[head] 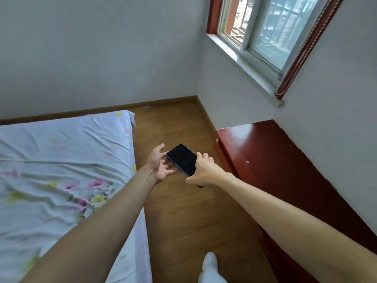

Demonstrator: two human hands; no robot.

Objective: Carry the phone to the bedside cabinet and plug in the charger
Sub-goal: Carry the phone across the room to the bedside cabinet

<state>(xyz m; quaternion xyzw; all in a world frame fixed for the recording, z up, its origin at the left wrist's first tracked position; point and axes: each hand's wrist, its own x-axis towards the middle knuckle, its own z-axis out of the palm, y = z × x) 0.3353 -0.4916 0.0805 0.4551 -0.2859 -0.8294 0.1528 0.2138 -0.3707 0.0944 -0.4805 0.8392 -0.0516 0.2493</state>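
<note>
A foot in a white sock (210,266) stands on the wooden floor (183,211) at the bottom edge of the view. Both bare arms reach forward over the floor, between the bed (61,170) with its floral sheet on the left and the dark red cabinet (275,164) on the right. The right hand (206,170) grips the near end of the phone (182,159), fingers over its edge, dark screen up. The left hand (159,164) is loose and palm-up, its fingers touching the phone's left side. The phone is held in the air, just left of the cabinet. Beyond, a window (265,31) is set in the white wall.
</note>
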